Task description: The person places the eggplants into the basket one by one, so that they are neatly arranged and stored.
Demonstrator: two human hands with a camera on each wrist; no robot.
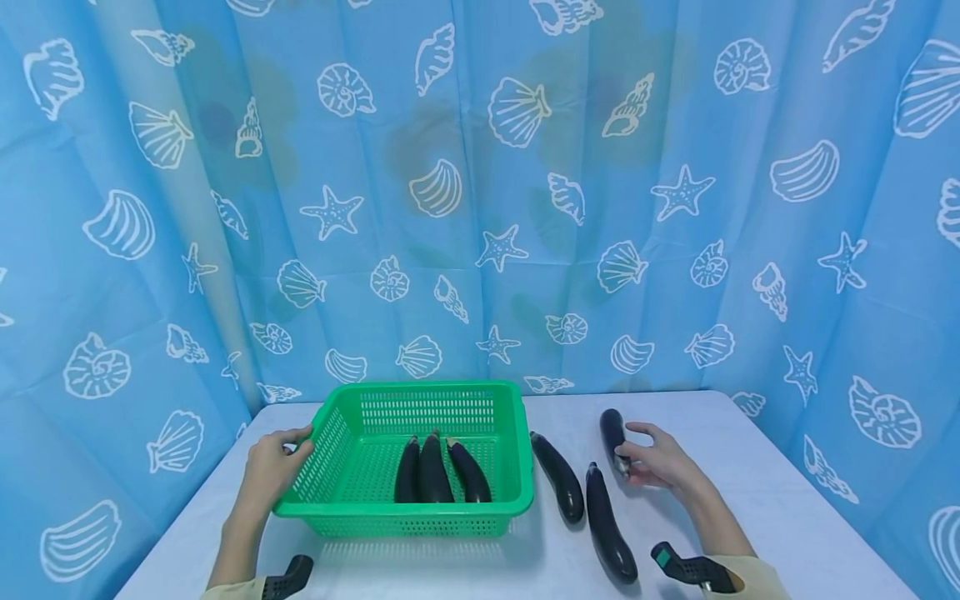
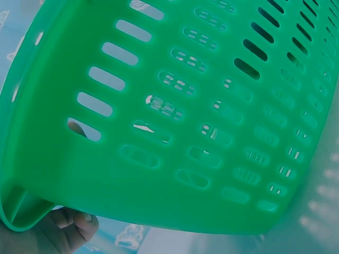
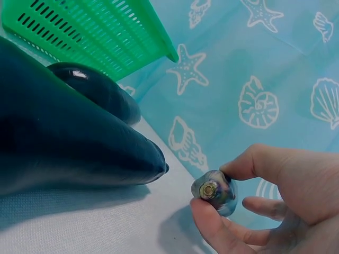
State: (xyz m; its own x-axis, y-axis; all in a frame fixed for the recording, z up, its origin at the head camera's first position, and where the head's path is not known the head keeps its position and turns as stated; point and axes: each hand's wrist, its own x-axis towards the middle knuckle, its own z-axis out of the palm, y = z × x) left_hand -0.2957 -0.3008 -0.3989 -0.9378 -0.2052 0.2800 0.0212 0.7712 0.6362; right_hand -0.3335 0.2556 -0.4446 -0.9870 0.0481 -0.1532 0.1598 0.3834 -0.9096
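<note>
My left hand (image 1: 267, 471) grips the left rim of a green plastic basket (image 1: 420, 509), its curled fingertips (image 2: 87, 221) showing beside the rim in the left wrist view. Inside the basket lie three dark eggplants (image 1: 432, 472), side by side. At the right, my right hand (image 1: 660, 457) pinches an eggplant (image 1: 612, 429) by its stem end, between thumb and fingers. In the right wrist view the pinched stem end (image 3: 212, 190) faces the camera. Two more eggplants lie between the basket and that hand: one (image 1: 558, 477) near the basket's right side, another (image 1: 609, 525) closer to the front.
A white cloth covers the table (image 1: 420, 575). Behind and around it hangs a blue curtain (image 1: 465, 250) with white shell and starfish prints. A black device (image 1: 288, 577) is strapped on the left wrist, and a similar one (image 1: 693, 570) on the right.
</note>
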